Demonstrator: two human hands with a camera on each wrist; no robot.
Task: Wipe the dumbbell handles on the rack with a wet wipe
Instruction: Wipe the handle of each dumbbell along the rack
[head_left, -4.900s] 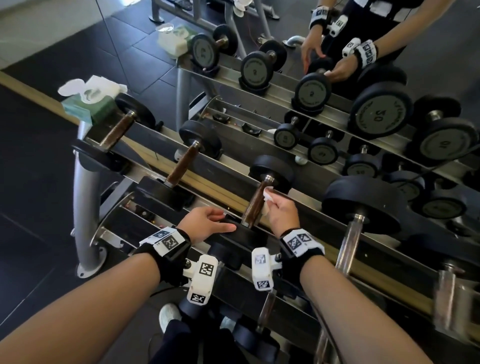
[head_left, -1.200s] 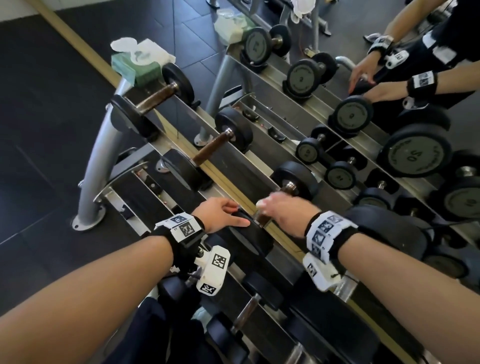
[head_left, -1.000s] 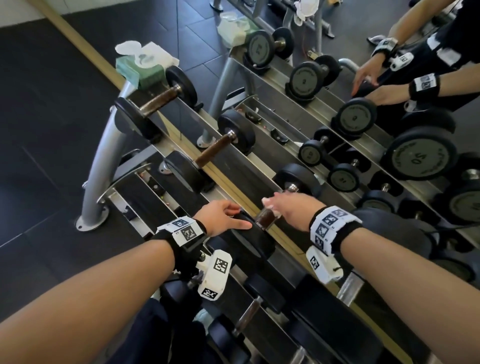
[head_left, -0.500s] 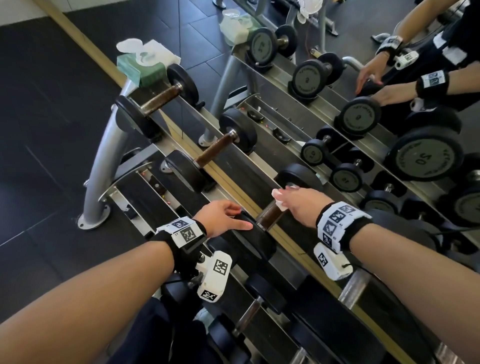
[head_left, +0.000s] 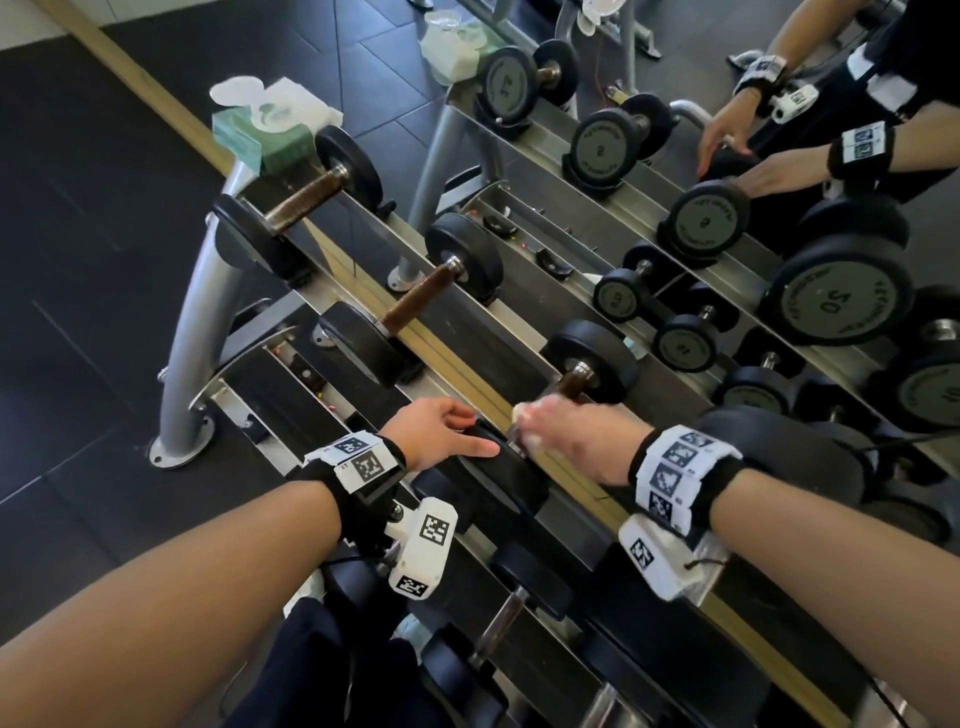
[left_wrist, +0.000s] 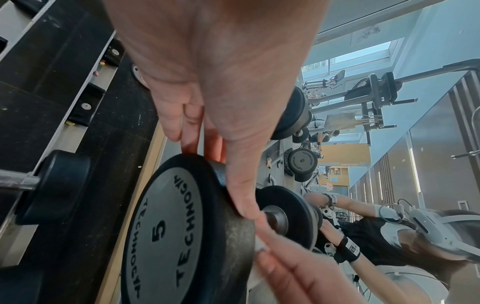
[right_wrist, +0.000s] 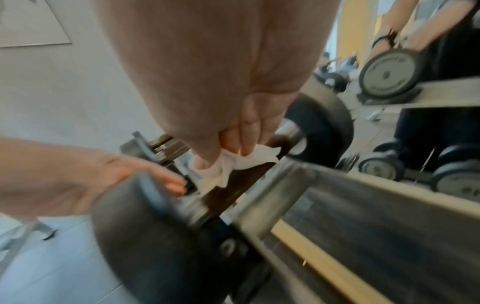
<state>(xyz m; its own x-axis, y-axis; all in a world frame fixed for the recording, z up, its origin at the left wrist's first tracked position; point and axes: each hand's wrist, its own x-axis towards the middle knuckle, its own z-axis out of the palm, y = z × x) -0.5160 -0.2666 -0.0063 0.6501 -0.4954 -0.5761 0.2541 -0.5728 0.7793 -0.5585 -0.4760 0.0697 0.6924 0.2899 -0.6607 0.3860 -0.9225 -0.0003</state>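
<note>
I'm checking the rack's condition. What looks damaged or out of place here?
The brown handles look rusty or worn, unlike the chrome handle on the lower shelf. The wipes pack is perched on the rack's end.

On the rack (head_left: 358, 280), bare handle shows between the weight heads of the two left dumbbells (head_left: 415, 301), with open gaps between neighbours. The third handle (head_left: 571, 383) is crowded: right hand (head_left: 582, 441) over its near end, left hand (head_left: 434, 431) on the near head. The mirror (head_left: 675, 156) closes the far side.
</note>
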